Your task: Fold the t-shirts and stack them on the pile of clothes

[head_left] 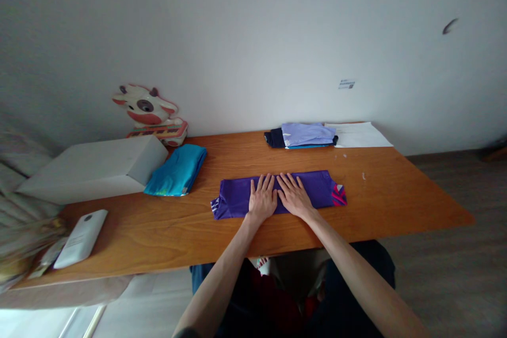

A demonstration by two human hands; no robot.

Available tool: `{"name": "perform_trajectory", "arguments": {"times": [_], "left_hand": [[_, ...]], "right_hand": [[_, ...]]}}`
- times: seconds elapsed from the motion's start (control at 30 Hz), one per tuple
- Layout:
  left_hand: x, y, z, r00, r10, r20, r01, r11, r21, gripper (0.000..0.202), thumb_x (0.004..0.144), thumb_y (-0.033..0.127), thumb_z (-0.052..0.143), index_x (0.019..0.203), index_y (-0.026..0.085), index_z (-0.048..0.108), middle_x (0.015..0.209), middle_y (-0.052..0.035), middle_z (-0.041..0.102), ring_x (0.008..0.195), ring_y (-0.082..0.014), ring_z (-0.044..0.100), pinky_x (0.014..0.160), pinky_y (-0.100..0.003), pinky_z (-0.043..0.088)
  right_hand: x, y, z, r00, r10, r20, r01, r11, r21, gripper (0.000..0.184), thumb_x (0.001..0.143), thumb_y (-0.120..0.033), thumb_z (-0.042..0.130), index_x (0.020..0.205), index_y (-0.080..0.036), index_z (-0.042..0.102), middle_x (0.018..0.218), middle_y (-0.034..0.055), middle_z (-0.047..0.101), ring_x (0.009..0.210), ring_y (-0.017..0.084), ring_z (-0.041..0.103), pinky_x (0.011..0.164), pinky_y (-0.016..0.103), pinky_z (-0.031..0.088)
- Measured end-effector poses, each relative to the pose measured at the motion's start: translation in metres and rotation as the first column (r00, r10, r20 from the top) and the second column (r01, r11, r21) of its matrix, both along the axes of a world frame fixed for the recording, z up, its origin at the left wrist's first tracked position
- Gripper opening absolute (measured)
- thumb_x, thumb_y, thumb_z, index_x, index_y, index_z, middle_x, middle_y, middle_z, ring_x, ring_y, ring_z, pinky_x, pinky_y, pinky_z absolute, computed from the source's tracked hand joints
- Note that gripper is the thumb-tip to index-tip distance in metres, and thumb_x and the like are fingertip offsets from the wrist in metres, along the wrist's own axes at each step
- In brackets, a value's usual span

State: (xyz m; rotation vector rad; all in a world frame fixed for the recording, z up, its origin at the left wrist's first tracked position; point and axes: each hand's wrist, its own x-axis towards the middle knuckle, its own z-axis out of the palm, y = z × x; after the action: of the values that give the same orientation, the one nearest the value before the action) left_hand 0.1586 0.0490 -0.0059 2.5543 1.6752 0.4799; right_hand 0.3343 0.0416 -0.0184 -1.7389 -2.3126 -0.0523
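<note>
Can't read the tiny marks on the sticker (346,84) at two o'clock. Can't name the blurry thing (24,253) cut off at eight o'clock. Can't see purple cloth (236,196) under the left hand (263,202) and right hand (295,199), five o'clock.

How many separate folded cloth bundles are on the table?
3: purple bundle under left hand and right hand, blue bundle beside white box, stack near wall; others may be hidden.
</note>
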Motion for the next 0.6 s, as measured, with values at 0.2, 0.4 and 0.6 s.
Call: {"name": "perform_trajectory", "arguments": {"times": [0.2,0.4,0.6], "left_hand": [[-0.002,0.0,0.001,1.0,0.001,0.012,-0.001,1.0,0.01,0.06,0.109,0.041,0.031,0.167,0.026,0.034,0.173,-0.003,0.032,0.162,-0.0274,0.023,0.132,-0.06,0.017],[-0.006,0.004,-0.003,0.999,0.046,-0.006,-0.046,0.999,0.009,0.062,0.109,0.047,0.028,0.166,0.024,0.034,0.173,-0.004,0.031,0.162,-0.0288,0.022,0.132,-0.061,0.017],[-0.044,0.01,-0.002,0.989,0.138,-0.055,-0.137,0.99,0.013,0.062,0.109,0.046,0.028,0.165,0.023,0.037,0.172,-0.006,0.034,0.162,-0.0289,0.024,0.131,-0.06,0.022]], "right_hand": [[0.041,0.001,-0.001,0.996,-0.083,0.014,0.082,0.996,0.015,0.065,0.107,-0.05,0.034,0.168,-0.026,0.03,0.173,0.0055,0.03,0.161,0.03,0.024,0.13,0.058,0.018],[0.103,0.004,-0.009,0.966,-0.253,0.046,0.253,0.967,0.007,0.066,0.108,-0.05,0.028,0.167,-0.022,0.031,0.173,0.0072,0.032,0.161,0.029,0.026,0.13,0.054,0.018],[0.115,0.005,-0.014,0.96,-0.274,0.063,0.274,0.962,0.012,0.066,0.108,-0.05,0.025,0.168,-0.022,0.031,0.173,0.0064,0.032,0.161,0.028,0.026,0.131,0.054,0.016]]}}
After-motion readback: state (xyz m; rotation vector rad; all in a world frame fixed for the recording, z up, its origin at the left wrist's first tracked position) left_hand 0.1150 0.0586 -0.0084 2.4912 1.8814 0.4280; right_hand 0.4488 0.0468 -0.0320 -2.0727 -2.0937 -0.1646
